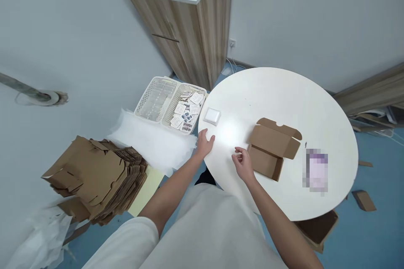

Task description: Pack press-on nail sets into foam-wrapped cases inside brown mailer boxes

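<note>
Over the left edge of the round white table [271,92] my left hand [205,144] is held with thumb and fingers apart, nothing in it. Just beyond it lies a small white square box [212,116]. My right hand [243,164] hovers above the table with fingers curled and thumb near the index finger; I see no object in it. To its right stands an open brown cardboard box [268,160], its lid folded back. A blurred purple-and-white item [316,170] lies farther right.
Left of the table are white plastic baskets, one with clear cases [158,98], the other with printed cards [189,109]. A stack of flattened cardboard boxes [94,176] and white sheets [151,138] lie nearer. Behind stands a wooden cabinet [189,33]. An open carton [318,229] sits below the table.
</note>
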The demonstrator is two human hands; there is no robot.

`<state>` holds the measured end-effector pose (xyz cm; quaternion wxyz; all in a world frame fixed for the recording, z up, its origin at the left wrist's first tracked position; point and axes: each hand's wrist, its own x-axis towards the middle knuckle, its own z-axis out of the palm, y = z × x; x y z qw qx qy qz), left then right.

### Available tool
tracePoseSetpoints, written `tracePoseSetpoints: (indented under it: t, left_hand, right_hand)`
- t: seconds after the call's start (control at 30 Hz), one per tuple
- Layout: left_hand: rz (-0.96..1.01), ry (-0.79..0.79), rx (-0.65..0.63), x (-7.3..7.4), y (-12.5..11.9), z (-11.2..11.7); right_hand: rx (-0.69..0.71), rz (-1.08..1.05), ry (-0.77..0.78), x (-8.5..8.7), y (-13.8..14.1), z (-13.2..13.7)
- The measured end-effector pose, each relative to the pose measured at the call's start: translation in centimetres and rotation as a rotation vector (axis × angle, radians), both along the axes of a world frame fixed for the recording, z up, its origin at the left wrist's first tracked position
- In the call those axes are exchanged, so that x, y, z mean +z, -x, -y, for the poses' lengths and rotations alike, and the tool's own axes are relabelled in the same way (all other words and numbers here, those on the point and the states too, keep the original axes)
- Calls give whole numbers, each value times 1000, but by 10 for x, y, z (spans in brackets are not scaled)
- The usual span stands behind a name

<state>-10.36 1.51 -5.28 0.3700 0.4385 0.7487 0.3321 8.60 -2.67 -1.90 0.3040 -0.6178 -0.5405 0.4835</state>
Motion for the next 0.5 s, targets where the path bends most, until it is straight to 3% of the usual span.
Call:
tracePoseSetpoints:
  t: [0.13, 0.27, 0.4, 0.5]
  left_hand:
    - [53, 49, -19, -3, 20, -41]
    - [29, 76, -55, -7, 24, -65]
    - [-4, 65, -113, -10, 24, -73]
    - [8, 30, -116, -11, 25, -72]
  right_hand:
    - [-62, -19, 154, -19, 48, -59]
    - [-176, -101, 299, -32, 80, -105]
    - [-231, -134, 306, -40, 102, -129]
    - [-232, -66, 250, -47, 108, -131]
